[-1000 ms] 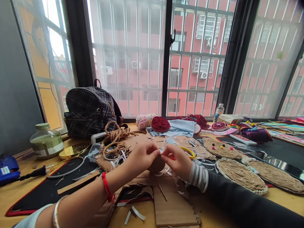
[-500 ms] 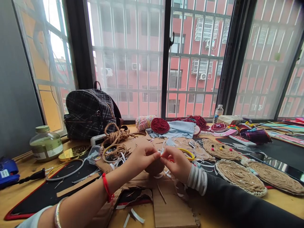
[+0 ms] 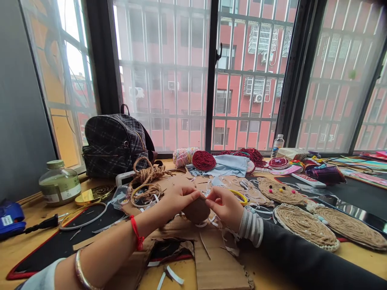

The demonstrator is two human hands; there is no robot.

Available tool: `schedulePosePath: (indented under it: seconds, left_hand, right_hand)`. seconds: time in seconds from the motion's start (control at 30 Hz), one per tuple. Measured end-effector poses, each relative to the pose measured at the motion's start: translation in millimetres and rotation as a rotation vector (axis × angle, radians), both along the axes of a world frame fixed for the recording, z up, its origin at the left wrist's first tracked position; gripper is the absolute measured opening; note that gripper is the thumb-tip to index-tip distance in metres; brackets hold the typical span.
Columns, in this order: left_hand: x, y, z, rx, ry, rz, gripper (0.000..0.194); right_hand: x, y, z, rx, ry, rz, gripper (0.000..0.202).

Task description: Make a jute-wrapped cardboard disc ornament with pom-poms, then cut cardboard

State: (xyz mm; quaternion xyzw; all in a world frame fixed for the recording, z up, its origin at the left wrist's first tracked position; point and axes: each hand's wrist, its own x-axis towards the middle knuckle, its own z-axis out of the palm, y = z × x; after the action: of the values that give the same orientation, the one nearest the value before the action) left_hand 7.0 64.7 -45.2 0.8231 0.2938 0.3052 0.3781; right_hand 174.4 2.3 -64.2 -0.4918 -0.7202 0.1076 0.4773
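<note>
A round brown cardboard disc (image 3: 196, 211) is held up over the middle of the table, its flat face tilted toward me. My left hand (image 3: 180, 198) is closed on the disc's upper left edge, thumb lying along the top. At the upper right edge, the thumb and fingers of my right hand (image 3: 224, 205) are pinched together against the rim; whether a small piece is also between them is hidden. Under the disc lies torn corrugated cardboard (image 3: 222, 266) with a ragged hole. White paper strips (image 3: 174, 275) are scattered in front of it.
Left are a jar (image 3: 59, 183), a gold round tin (image 3: 91, 195) and a plaid backpack (image 3: 116, 146). Coiled twine rope (image 3: 146, 173) sits behind my left hand. A yellow ring (image 3: 240, 196) and coiled twine mats (image 3: 306, 226) lie right. Dark red yarn (image 3: 203, 160) rests by the window.
The disc has tilted up, so more of its face shows between my hands. My fingertips have moved slightly apart along its top edge.
</note>
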Motion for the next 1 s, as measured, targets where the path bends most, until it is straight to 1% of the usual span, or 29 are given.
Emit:
schedulePosePath:
  seconds: [0.1,0.17,0.3,0.43,0.6,0.67,0.73,0.87,0.93,1.0]
  left_hand:
    - [-5.8,2.9,3.2,-0.137,-0.019,-0.089,0.047]
    - [-9.8,3.6,6.8,-0.170,0.001,-0.129,0.044]
    - [-13.0,1.5,11.7,-0.239,0.001,-0.137,0.040]
    - [-10.8,-2.2,11.3,-0.301,-0.045,-0.126,0.039]
    - [-6.6,-0.7,2.9,-0.329,-0.108,-0.067,0.041]
    - [-7.3,2.8,-1.1,-0.356,-0.118,-0.087,0.039]
    - [-10.3,6.8,-2.8,-0.387,-0.115,-0.145,0.037]
    - [-19.4,12.6,2.8,-0.343,-0.010,-0.252,0.037]
    - [-22.0,13.0,7.1,-0.327,0.033,-0.269,0.035]
    - [-22.3,12.1,9.7,-0.329,0.032,-0.256,0.033]
  right_hand:
    - [1.4,3.0,0.2,-0.044,0.034,0.012,0.010]
    - [1.8,3.1,1.0,-0.065,0.037,0.012,0.009]
    - [1.5,0.4,2.9,-0.083,0.032,0.018,0.007]
    - [0.3,-1.6,2.9,-0.080,0.037,0.024,0.007]
    - [-1.4,-2.7,3.3,-0.085,0.037,0.006,0.010]
    - [-1.5,-2.8,4.0,-0.092,0.039,0.003,0.010]
    - [-1.0,-2.4,4.4,-0.104,0.043,0.006,0.010]
    - [0.3,-1.2,4.0,-0.130,0.053,0.017,0.009]
    - [0.6,-1.0,3.7,-0.141,0.062,0.026,0.009]
    - [0.3,-1.1,3.4,-0.144,0.064,0.031,0.008]
